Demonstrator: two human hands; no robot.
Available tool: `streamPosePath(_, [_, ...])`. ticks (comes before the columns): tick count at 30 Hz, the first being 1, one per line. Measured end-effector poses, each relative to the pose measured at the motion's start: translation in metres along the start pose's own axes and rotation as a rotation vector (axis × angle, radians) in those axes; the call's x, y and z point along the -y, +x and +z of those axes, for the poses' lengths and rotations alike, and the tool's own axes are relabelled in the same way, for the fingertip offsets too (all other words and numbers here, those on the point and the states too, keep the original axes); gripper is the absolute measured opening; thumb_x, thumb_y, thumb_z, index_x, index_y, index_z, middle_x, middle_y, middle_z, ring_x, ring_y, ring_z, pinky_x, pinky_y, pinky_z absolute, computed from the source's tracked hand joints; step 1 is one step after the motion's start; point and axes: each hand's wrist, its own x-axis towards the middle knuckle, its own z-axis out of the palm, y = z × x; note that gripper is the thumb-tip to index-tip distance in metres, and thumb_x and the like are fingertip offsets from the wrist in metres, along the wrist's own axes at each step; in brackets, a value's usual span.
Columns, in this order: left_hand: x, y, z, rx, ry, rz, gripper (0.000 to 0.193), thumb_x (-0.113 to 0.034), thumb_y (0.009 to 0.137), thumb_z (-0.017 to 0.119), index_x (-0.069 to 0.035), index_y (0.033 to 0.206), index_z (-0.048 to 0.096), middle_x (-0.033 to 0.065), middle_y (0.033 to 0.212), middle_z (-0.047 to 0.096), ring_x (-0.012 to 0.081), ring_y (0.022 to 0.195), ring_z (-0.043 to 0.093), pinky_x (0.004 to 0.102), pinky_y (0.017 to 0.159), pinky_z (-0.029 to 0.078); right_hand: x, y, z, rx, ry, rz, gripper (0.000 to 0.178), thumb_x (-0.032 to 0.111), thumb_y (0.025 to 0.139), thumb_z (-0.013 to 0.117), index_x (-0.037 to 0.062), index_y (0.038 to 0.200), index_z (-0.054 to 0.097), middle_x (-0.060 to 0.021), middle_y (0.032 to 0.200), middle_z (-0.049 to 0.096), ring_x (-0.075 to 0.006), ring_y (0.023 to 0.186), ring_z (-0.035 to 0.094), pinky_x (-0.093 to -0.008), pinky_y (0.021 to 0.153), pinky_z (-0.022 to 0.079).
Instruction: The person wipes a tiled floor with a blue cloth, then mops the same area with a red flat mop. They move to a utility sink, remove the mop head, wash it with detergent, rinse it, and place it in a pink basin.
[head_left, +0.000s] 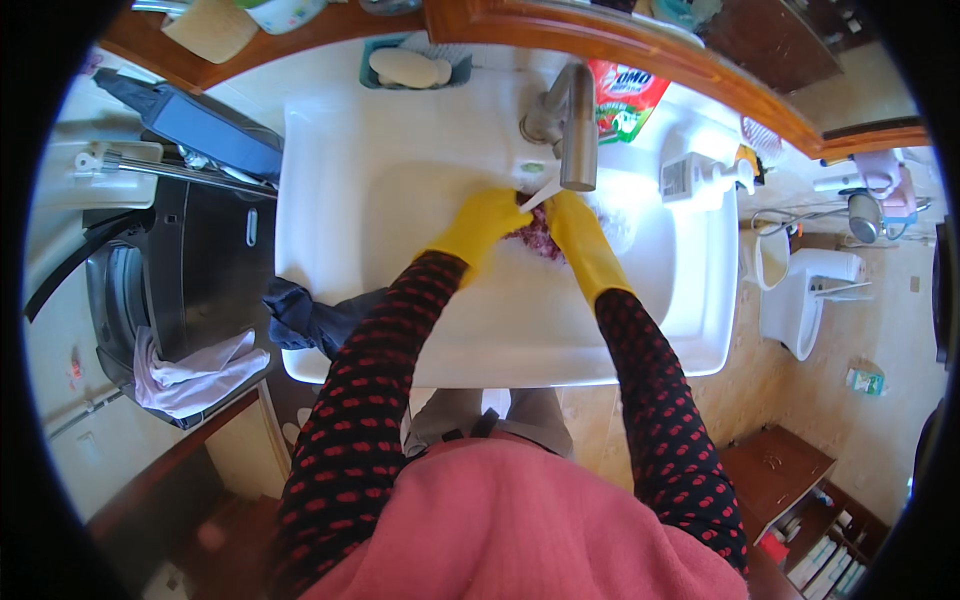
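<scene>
Both my hands wear yellow rubber gloves and are down in the white washbasin point(500, 340), below the metal tap point(578, 130). Between them lies a dark red, mottled bundle point(538, 238) that looks like wet cloth. My left hand point(483, 222) is closed at its left side, and my right hand point(580, 240) grips its right side; the fingertips are partly hidden. A narrow white strip point(543, 193) slants from under the tap to my left fingers; I cannot tell if it is water or a handle. White suds point(615, 225) lie beside my right hand.
A dark cloth point(310, 315) hangs over the basin's left front rim. Behind the tap stands a red and green detergent pouch point(628, 100), with a white pump bottle point(695, 180) to its right. A soap dish point(415, 70) sits at the back left. A wooden-edged cabinet point(640, 45) overhangs the back.
</scene>
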Motion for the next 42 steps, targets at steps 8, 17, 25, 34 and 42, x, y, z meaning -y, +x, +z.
streamPosePath(8, [-0.031,-0.057,0.02,-0.167,0.652,0.143,0.027,-0.027,0.085,0.06,-0.011,0.105,0.068,0.0146,0.106,0.067,0.0351,0.092,0.063,0.0502,0.079,0.05,0.028,-0.053,-0.011,-0.071,-0.154,-0.327,0.026,0.022,0.089,0.055,0.0081,0.108,0.064,-0.0175,0.105,0.068,-0.0378,0.097,0.064,-0.0464,0.084,0.05])
streamPosePath(17, [-0.006,0.016,0.021,-0.071,0.148,-0.363,0.026,-0.03,0.089,0.055,-0.01,0.099,0.069,0.0164,0.101,0.069,0.0375,0.093,0.064,0.0497,0.079,0.05,0.004,0.01,-0.007,0.152,0.007,0.07,0.017,0.024,0.086,0.061,0.0082,0.088,0.067,-0.0162,0.083,0.067,-0.0363,0.082,0.065,-0.0443,0.071,0.051])
streamPosePath(25, [-0.056,-0.074,0.021,-0.044,0.56,0.067,0.033,-0.03,0.078,0.068,-0.009,0.104,0.069,0.0174,0.107,0.066,0.0453,0.11,0.055,0.058,0.096,0.039,0.005,-0.057,-0.002,0.007,-0.046,-0.448,0.02,0.022,0.077,0.066,0.0084,0.092,0.068,-0.0149,0.093,0.068,-0.0369,0.09,0.065,-0.0491,0.084,0.049])
streamPosePath(34, [-0.02,0.013,0.014,0.002,0.209,-0.41,0.029,-0.035,0.087,0.06,-0.008,0.095,0.071,0.0213,0.102,0.067,0.0357,0.093,0.064,0.0491,0.077,0.049,0.015,0.023,-0.013,0.393,0.059,0.128,0.027,0.029,0.084,0.062,0.0063,0.096,0.07,-0.0166,0.094,0.07,-0.0354,0.094,0.066,-0.0441,0.086,0.051])
streamPosePath(42, [-0.055,-0.076,0.005,-0.005,0.6,-0.126,0.061,-0.03,0.072,0.074,-0.012,0.128,0.058,0.0166,0.14,0.047,0.0425,0.13,0.041,0.0631,0.102,0.034,-0.006,-0.044,-0.029,0.026,-0.099,-0.498,0.046,0.03,0.081,0.069,0.0092,0.12,0.061,-0.018,0.109,0.067,-0.0382,0.096,0.065,-0.0442,0.082,0.053])
